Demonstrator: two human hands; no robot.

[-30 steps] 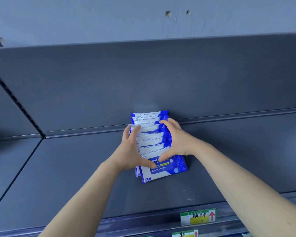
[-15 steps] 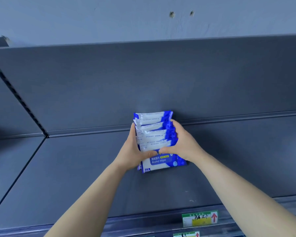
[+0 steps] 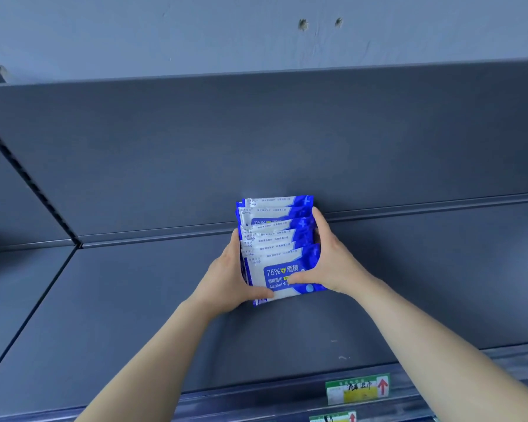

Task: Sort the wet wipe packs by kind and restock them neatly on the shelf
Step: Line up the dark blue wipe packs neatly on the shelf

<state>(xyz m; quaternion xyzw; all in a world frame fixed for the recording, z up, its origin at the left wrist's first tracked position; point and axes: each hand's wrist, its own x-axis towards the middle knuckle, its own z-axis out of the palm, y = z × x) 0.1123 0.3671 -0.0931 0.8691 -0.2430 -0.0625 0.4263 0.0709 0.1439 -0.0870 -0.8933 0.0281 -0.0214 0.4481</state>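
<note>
A dark grey metal shelf (image 3: 134,315) is seen from above, backed by a matching back panel (image 3: 256,141). A pale blue wall (image 3: 195,32) rises behind, pitted by two small marks (image 3: 302,25). At the left, a slotted upright (image 3: 28,178) divides this bay from the next.

Two price labels (image 3: 357,388) with red arrows are clipped along the front rail (image 3: 256,394).

The wet wipe packs (image 3: 275,239), blue and white, are stood in one overlapping row mid-shelf, the rearmost against the back panel. About seven are counted; the overlap hides the exact number. The row is clasped from both sides: the left hand (image 3: 226,278) is curled round its left edge, the right hand (image 3: 336,263) round its right, both thumbs pressed on the front pack.
</note>
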